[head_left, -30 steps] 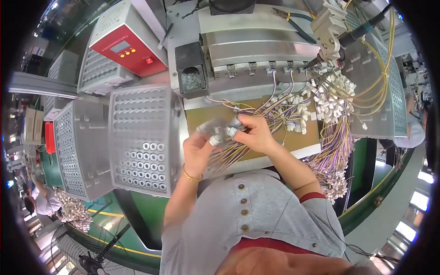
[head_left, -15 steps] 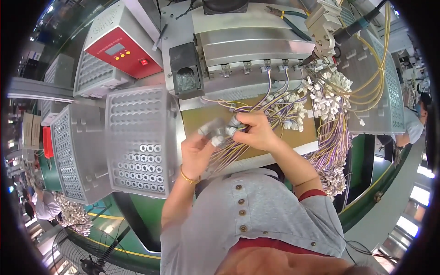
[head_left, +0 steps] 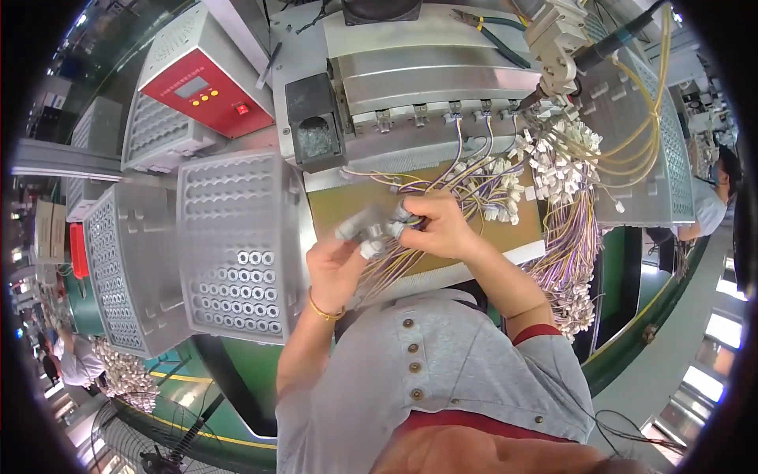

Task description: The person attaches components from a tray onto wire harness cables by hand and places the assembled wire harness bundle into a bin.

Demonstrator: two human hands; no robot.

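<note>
My right hand [head_left: 439,227] is closed in a pinch, grey covers on its fingertips, around thin wires [head_left: 412,223] above the tan work board [head_left: 335,207]. Close to its left, my left hand [head_left: 335,262] also wears fingertip covers. Its thumb and blurred fingers close about a small greyish piece [head_left: 376,231] whose kind I cannot make out. Yellow, purple and dark wires [head_left: 388,268] spread over the board below the hands. Beyond them lies a heap of white connectors [head_left: 499,189] on wire ends. Several wires run up to small connectors [head_left: 455,112] seated along the metal fixture's front.
Left stands a grey tray [head_left: 229,201] holding rows of metal rings. Behind it is a red-fronted control box [head_left: 207,93]. A black holder [head_left: 317,118] borders the metal fixture [head_left: 426,79], where pliers [head_left: 497,35] lie. Bundled harnesses [head_left: 570,261] hang at the right.
The view has shifted slightly. Both hands stay close together at the same spot above the board, the left fingers blurred with small motion; the hold looks the same.
</note>
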